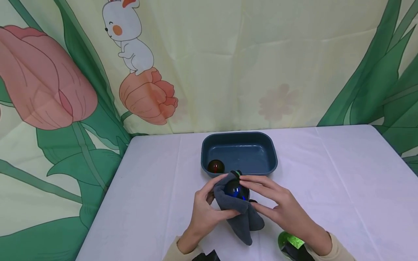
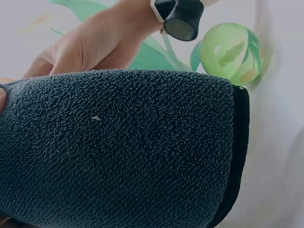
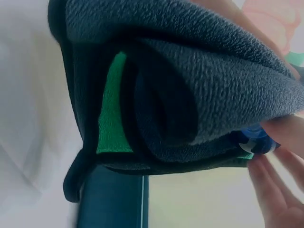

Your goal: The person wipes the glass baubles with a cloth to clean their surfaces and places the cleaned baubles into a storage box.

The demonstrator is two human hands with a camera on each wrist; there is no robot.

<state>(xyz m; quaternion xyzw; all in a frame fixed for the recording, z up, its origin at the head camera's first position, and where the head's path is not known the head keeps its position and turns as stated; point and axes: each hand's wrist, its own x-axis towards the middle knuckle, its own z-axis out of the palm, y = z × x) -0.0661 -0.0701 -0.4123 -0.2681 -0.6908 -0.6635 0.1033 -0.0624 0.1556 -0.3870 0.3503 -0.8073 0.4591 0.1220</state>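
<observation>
In the head view, a dark grey plush cloth [image 1: 233,203] is wrapped partway round a shiny dark blue ball [image 1: 236,189], in front of the tray. My left hand [image 1: 207,208] grips the cloth from the left, thumb across its front and fingers behind. From the right, my right hand [image 1: 277,199] holds the ball, with fingers at its top and thumb at its lower side. The left wrist view is largely filled by the cloth [image 2: 118,147]. In the right wrist view, folds expose a green patch [image 3: 115,114], and the ball [image 3: 256,140] peeks out beside the fingertips [image 3: 261,166].
A dark blue rectangular tray [image 1: 241,135] stands behind the hands, with a dark red ball [image 1: 216,166] in its near left corner. A transparent green ball [image 1: 287,239] lies on the white-covered table [image 1: 156,188] by my right wrist. A printed curtain [image 1: 209,65] hangs behind.
</observation>
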